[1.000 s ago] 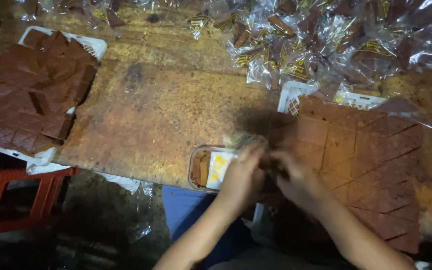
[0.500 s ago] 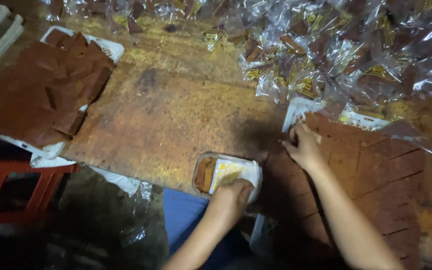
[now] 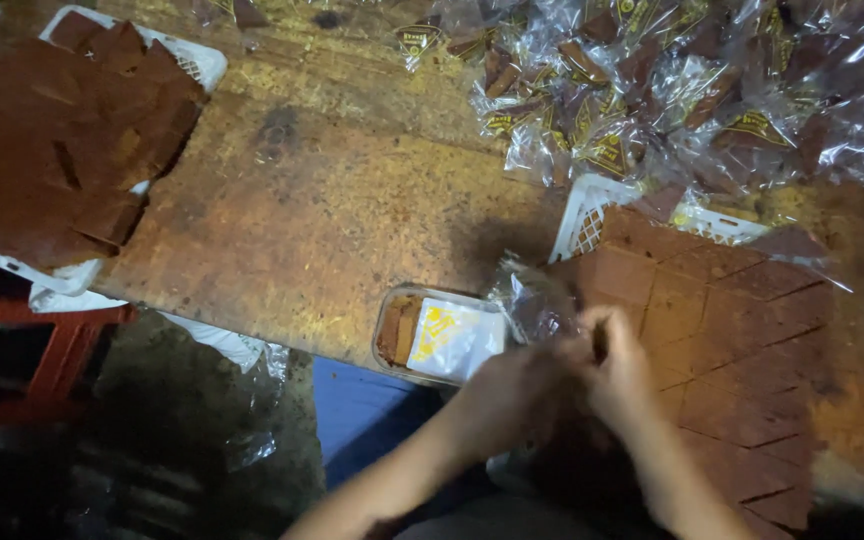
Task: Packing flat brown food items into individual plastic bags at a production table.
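My left hand point(image 3: 507, 385) and my right hand point(image 3: 617, 365) meet at the near left edge of a brown slab cut into squares point(image 3: 742, 340), which lies on a white perforated tray point(image 3: 584, 215). Between them they pinch a crumpled clear plastic wrapper point(image 3: 535, 300) that sticks up and to the left. Motion blur hides whether a brown piece is in my fingers. Just left of my left hand stands a small clear tub point(image 3: 437, 338) with yellow-and-white slips and a few brown pieces in it.
A heap of wrapped brown pieces in clear bags point(image 3: 672, 90) covers the far right of the worn wooden table point(image 3: 302, 220). A second white tray of loose brown pieces point(image 3: 52, 150) sits at the far left. A red plastic stool point(image 3: 22, 360) stands below it.
My right hand has come back from the slab's far part to its near edge. My left hand left the tub and joined it. Both now hold a clear wrapper.
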